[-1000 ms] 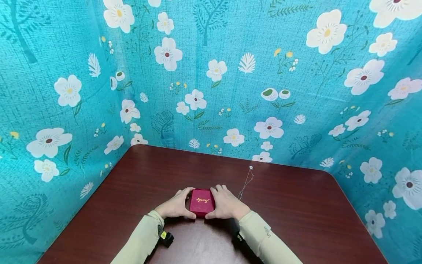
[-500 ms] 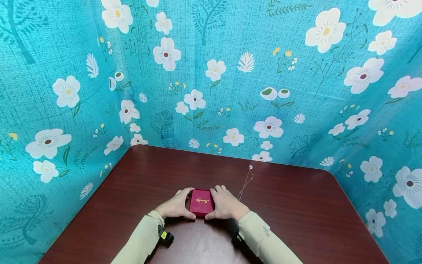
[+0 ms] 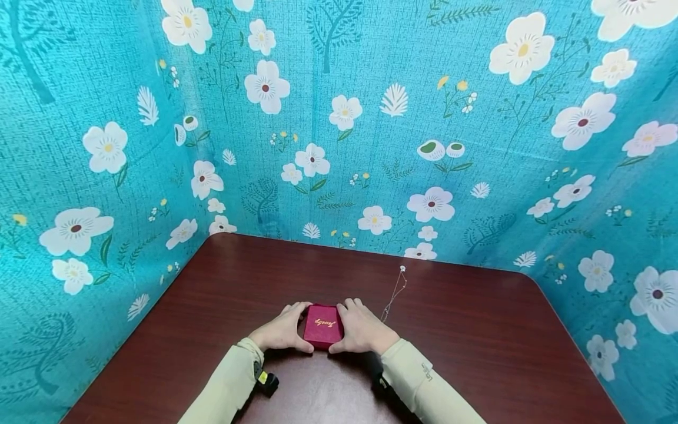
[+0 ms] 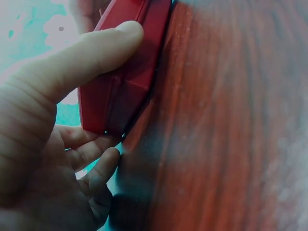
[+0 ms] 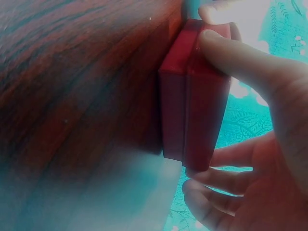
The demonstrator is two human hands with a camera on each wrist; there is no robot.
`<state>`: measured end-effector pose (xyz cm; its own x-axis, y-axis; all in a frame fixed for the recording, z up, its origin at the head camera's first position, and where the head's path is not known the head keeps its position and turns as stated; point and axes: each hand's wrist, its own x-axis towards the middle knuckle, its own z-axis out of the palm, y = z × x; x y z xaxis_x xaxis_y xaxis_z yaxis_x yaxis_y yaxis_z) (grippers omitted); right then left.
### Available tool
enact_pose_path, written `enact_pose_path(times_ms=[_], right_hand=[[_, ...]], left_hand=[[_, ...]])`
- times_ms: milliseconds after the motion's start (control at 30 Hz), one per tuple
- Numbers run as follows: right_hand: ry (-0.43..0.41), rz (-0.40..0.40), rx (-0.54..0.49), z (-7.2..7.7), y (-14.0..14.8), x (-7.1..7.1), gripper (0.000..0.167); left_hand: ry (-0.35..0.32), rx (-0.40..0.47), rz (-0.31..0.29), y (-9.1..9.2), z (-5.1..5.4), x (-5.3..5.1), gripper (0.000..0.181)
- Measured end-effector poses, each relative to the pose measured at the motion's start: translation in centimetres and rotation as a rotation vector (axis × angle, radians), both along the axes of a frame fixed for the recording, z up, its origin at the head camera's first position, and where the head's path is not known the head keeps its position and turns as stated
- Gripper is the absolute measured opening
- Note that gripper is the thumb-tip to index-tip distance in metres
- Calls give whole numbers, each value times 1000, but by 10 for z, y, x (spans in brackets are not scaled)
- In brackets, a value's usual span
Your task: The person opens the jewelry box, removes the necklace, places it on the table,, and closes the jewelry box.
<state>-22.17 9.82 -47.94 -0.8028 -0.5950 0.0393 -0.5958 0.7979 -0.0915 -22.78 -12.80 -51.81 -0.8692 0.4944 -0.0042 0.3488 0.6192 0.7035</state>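
A red jewelry box (image 3: 323,325) with gold lettering on its lid sits on the table between both hands. My left hand (image 3: 282,331) grips its left side, thumb on the near face and fingers around the far corner. From the right, my right hand (image 3: 365,328) holds it the same way. Both wrist views show a seam between the lid and base of the box (image 4: 130,72), with a thumb pressed near it on each side. The lid is on the box (image 5: 197,96), so its inside is hidden. A thin chain necklace (image 3: 394,294) lies just beyond my right hand.
The dark reddish wood table (image 3: 477,341) has rounded far corners. A teal flowered curtain (image 3: 339,147) hangs along its back and sides. Black wrist cameras (image 3: 267,383) are strapped under the light sleeves (image 3: 225,383).
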Motion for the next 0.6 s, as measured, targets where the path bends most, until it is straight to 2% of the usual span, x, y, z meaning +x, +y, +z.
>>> enact_pose_path(times_ms=[600], right_hand=[[-9, 11, 11, 0, -1, 0, 86]], left_hand=[[24, -41, -1, 0, 0, 0, 95]])
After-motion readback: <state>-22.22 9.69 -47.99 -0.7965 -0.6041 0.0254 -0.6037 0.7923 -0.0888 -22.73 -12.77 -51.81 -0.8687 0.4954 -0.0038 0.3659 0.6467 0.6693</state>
